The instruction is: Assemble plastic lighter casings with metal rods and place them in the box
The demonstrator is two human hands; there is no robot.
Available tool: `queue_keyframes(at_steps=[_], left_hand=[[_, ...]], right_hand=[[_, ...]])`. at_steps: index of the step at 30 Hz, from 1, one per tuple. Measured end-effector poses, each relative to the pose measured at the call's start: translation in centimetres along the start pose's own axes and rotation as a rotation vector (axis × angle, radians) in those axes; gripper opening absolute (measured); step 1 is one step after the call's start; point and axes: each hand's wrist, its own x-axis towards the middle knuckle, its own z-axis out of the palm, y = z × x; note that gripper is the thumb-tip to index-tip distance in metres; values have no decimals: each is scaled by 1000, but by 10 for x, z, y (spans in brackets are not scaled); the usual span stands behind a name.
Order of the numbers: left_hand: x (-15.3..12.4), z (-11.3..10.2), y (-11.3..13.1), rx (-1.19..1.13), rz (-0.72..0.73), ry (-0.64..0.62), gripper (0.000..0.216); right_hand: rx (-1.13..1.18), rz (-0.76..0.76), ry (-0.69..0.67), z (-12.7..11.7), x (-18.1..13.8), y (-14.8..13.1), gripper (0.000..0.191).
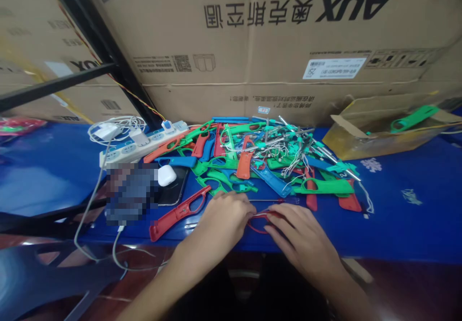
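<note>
At six o'clock, red piece [259, 231]: held by both hands, laid nine-to-three
Left hand [229, 215]: curled, at nine
Right hand [299, 224]: half-closed, at three

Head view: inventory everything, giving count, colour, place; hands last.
cartons: several, brown, rear
open box: one, brown, right
table: one, blue, centre
handle shells: many, red, orange, green, blue, mostly centre
rods: many, silver, among shells
thin shaft: one, silver, beyond hands
power strip: one, white, left
cords: several, white, left
earphone case: one, white, on phone
phone: one, dark, under case
blurred item: one, dark, left
frame: one, black, left
held shell: one, red, between hands
left hand: one, bare, beside held shell
right hand: one, bare, pinching held shell
</note>
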Motion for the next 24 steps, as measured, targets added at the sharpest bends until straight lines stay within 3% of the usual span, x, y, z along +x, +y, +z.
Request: queue_keyframes(at_steps=[3,13,24], left_hand=[[5,-3,-2,55,46,-42,29],[9,-8,-17,-99,137,-22,32],[13,-16,-2,-3,46,-66,29]], right_hand=[[-4,0,-5,1,-1,1,21],[-8,7,4,0,1,0,26],[-27,8,4,-1,2,0,26]])
